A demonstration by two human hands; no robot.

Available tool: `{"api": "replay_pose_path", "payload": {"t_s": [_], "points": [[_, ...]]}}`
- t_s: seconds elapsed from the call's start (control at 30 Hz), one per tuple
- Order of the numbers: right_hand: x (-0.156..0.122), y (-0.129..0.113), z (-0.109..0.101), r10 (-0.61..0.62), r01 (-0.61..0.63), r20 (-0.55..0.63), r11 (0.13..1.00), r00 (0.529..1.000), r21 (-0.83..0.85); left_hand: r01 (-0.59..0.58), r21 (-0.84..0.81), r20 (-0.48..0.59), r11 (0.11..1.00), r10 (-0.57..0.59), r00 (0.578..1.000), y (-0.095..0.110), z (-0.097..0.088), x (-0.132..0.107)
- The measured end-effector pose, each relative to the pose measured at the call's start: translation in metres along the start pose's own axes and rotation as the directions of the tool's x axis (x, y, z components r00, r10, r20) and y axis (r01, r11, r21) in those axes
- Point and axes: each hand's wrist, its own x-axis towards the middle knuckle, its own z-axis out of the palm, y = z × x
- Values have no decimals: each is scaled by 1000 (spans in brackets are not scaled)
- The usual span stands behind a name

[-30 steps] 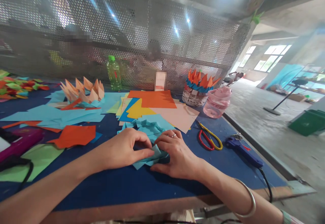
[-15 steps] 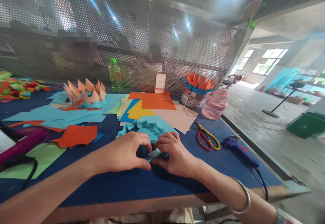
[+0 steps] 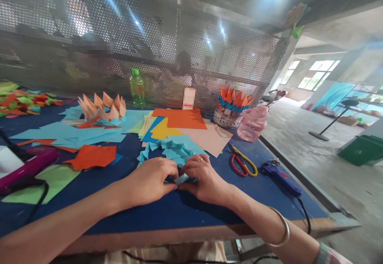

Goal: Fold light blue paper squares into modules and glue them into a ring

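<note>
Head view: we pinch a folded blue paper strip [image 3: 181, 180] between our left hand [image 3: 152, 180] and right hand [image 3: 203, 178], its long axis lying crosswise on the blue worktable [image 3: 98, 212]. Creased blue paper [image 3: 175, 149] sits just beyond our grip, scissors [image 3: 239, 165] off to the right.

Blue paper fold [image 3: 181, 179] hidden by fingers [image 3: 191, 164], person [image 3: 182, 64] behind mesh [image 3: 233, 56] blurred

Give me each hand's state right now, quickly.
Left hand: closed, pinching the folded blue paper strip.
Right hand: closed, holding the same strip from the other side.
</note>
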Motion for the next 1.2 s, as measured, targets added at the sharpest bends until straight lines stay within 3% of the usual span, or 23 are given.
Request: {"api": "replay_pose_path", "payload": {"t_s": [0.3,0.47,0.53,0.6,0.67,0.7,0.8,0.87,0.93,1.0,1.03,1.17,1.2], "points": [[3,-2,-3,3,-3,9,1000,1000,8,-82,-28,-59,996,80,995,-6,3,1],[1,0,-2,29,-29,-6,1000,1000,8,8,-303,31,953,1,1000,-15,-17,2],[1,0,-1,52,-51,-17,998,999,20,37,-388,-33,921,-54,998,-18,-29,3],[3,-2,-1,72,-70,-50,997,996,43,48,-496,-164,867,-147,975,-22,-37,6],[5,-3,-4,94,-88,-87,994,992,70,22,-601,-320,799,-266,909,-27,-41,8],[7,-4,-7,112,-103,-108,991,988,88,-17,-637,-415,771,-325,850,-29,-42,8],[17,-1,-23,171,-138,-187,974,967,177,-111,-644,-644,757,-459,612,-35,-44,8],[28,5,-39,192,-129,-252,961,948,245,-139,-584,-748,799,-464,475,-39,-46,6],[42,15,-54,203,-134,-305,963,931,233,-150,-514,-811,845,-422,406,-41,-48,4],[60,27,-67,220,-197,-343,975,913,101,-156,-478,-828,865,-383,410,-44,-47,4],[70,34,-72,242,-263,-338,965,909,-16,-156,-473,-821,867,-370,436,-45,-46,5],[109,63,-72,312,-387,-375,911,873,-143,-81,-440,-756,894,-320,571,-52,-35,12],[116,71,-68,332,-414,-373,895,866,-165,-58,-426,-750,903,-317,580,-54,-32,14]]}}
